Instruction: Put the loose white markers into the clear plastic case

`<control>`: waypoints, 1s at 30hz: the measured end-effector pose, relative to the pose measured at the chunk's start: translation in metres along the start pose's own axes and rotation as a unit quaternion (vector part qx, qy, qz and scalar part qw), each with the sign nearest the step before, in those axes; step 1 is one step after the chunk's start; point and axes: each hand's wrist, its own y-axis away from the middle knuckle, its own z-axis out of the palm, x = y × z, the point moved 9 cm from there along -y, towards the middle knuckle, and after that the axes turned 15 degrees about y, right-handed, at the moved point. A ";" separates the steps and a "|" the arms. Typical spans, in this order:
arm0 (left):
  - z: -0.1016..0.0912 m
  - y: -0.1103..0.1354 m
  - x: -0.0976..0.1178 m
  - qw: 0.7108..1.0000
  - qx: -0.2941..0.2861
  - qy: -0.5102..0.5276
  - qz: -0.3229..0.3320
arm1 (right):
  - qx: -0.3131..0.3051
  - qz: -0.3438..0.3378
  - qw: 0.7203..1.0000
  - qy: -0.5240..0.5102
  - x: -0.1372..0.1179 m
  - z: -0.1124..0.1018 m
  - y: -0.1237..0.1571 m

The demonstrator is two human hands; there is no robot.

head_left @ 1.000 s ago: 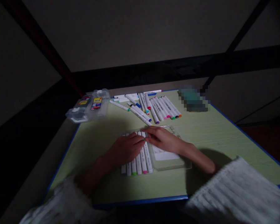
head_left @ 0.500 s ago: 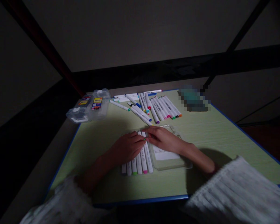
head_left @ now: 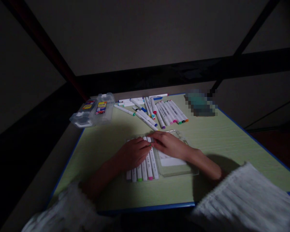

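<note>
Several white markers [head_left: 149, 164] lie side by side in one half of an opened clear plastic case [head_left: 176, 171]. Green and pink ends show at the row's near edge. My left hand [head_left: 132, 153] rests over the row, its fingers bent and close together. My right hand [head_left: 168, 144] reaches across the case's other half, fingertips and thumb at the far end of the rightmost markers. Both hands' fingertips meet there around a tiny green spot; what they grip is hidden. A white paper or label [head_left: 172, 161] shows under my right wrist.
Loose white markers [head_left: 145, 117] with coloured ends are spread over the back of the pale green table [head_left: 222, 141], which has a blue edge. At the back left stands another open clear case [head_left: 105, 116] with labels. A pixelated dark object [head_left: 200, 104] lies back right.
Both hands hold nearly the same places over the markers and case. The whole view has shifted very slightly.
</note>
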 end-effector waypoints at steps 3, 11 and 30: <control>0.000 0.000 0.002 1.000 0.001 -0.007 0.008 | 0.000 0.001 1.000 0.001 0.000 -0.001 0.000; 0.001 -0.001 0.007 0.999 -0.016 -0.040 0.013 | -0.003 0.002 1.000 -0.004 0.000 -0.001 0.000; 0.003 -0.002 0.001 1.000 -0.017 -0.013 -0.017 | -0.005 -0.003 1.000 0.022 -0.002 -0.001 0.000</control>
